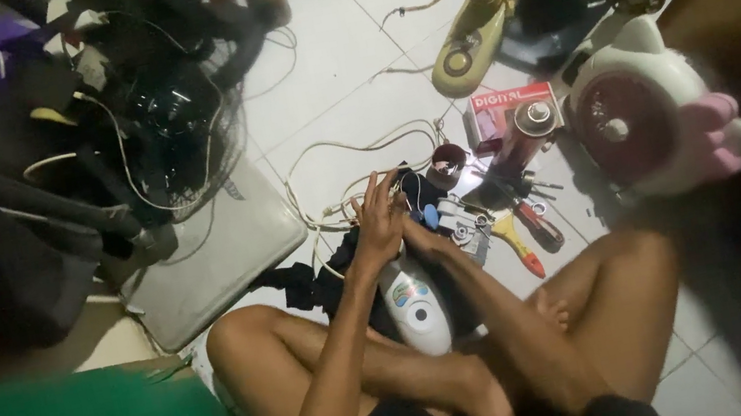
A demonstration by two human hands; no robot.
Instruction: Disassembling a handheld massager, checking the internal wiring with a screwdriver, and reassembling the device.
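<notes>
1. White plastic makes up the small appliance (414, 304), which lies between the person's crossed legs on the tiled floor (343, 50), its rounded rear end toward the body.
2. The left hand (380, 221) rests on its far end with fingers raised and spread, closed on nothing. The right hand (424, 234) sits beside it at the same end; whether it grips anything cannot be told.
3. The shell looks rigid, smooth and probably rather slippery, with some weight in it. The thicker middle seems the safest hold, and the cord (351, 155) trailing off could snag.
4. Loose pliers (520, 248) and other tools lie just right of the hands.
5. A red box (506, 101) near the floor's far side is the only container; its contents cannot be seen.
</notes>
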